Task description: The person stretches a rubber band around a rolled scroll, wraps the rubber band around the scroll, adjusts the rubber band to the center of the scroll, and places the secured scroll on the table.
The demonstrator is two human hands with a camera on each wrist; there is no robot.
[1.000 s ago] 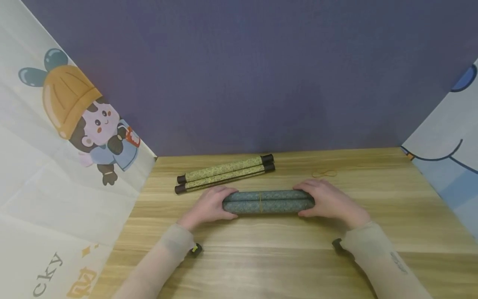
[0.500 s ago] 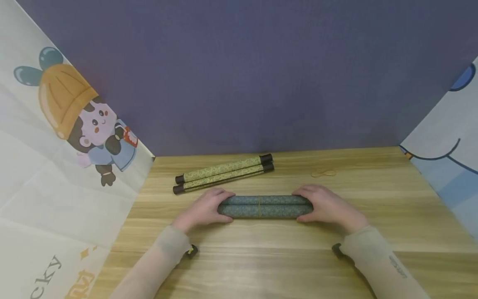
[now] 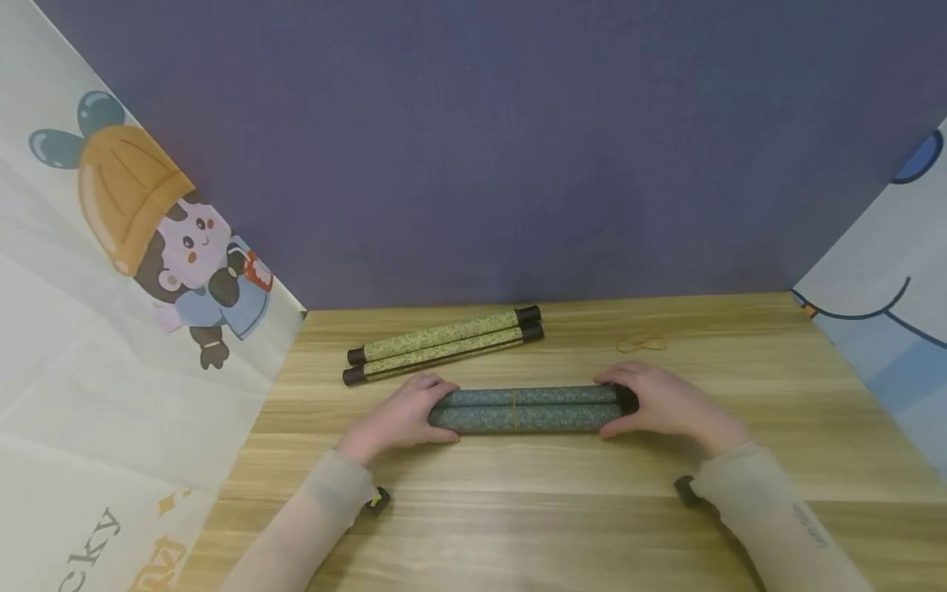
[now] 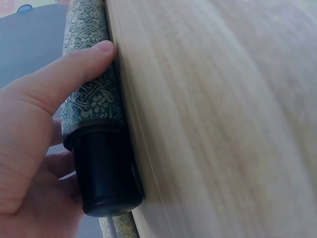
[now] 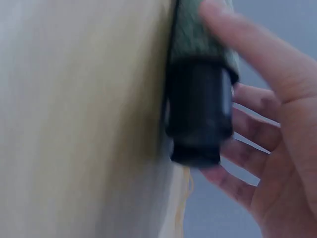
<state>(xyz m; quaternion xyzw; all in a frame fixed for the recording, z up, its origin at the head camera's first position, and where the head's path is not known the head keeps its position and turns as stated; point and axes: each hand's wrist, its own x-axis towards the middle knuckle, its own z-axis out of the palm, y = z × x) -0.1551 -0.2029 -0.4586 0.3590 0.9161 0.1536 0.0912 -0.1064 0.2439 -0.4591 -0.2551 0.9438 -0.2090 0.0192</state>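
A blue-green patterned scroll (image 3: 533,418), rolled up as two parallel rolls, lies crosswise on the wooden table with a thin rubber band (image 3: 515,411) round its middle. My left hand (image 3: 403,415) grips its left end; in the left wrist view the thumb lies over the cloth just above a black end knob (image 4: 106,171). My right hand (image 3: 666,404) holds the other end between thumb and fingers, and a black knob (image 5: 198,109) shows there, slightly blurred. Behind the scroll lies a yellow-green scroll (image 3: 444,335), also two rolls with black ends.
A loose rubber band (image 3: 642,344) lies at the back right of the table (image 3: 518,526). A dark blue-grey panel (image 3: 518,148) rises along the back edge. White printed sheets stand at the left (image 3: 89,345) and right (image 3: 888,288).
The blue-green scroll has come slightly nearer the front. My right hand has slid outward to the right along it, baring the black end; the left hand keeps its grip.
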